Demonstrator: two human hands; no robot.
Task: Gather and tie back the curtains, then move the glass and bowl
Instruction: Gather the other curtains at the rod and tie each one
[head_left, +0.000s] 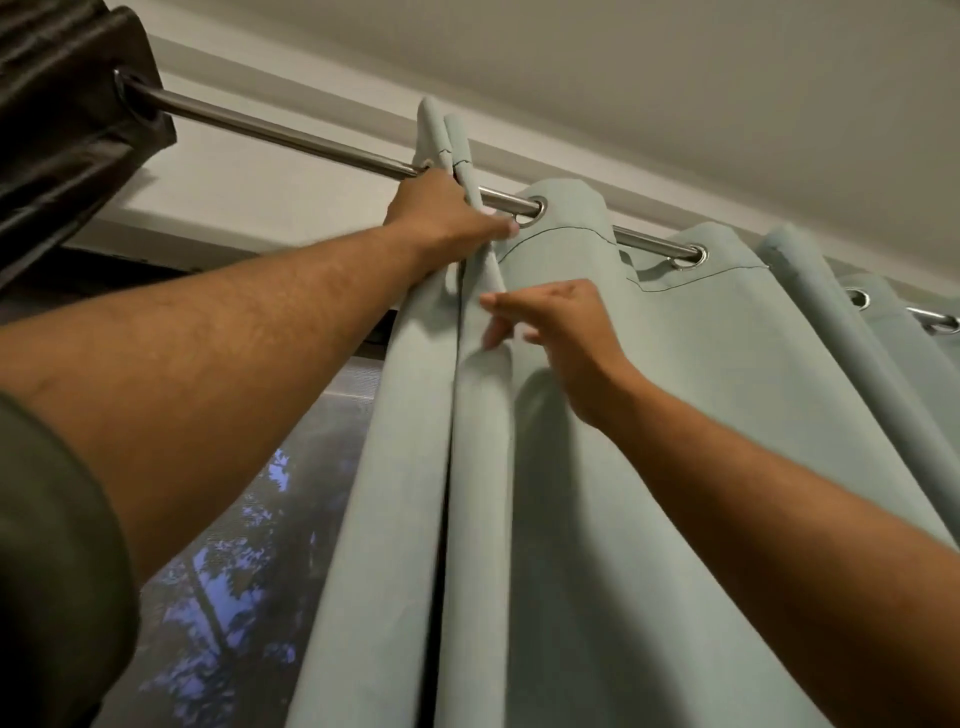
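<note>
Up under the ceiling, gathering underway: left hand (441, 213) clutches the pale green curtain's (649, 415) leading folds at the steel rod (291, 137), right hand (550, 338) just below, loose-fingered, next fold to pull in.

No text, label, brand, number or sign can be read on the curtain (649, 415); none on the rod (291, 137).
</note>
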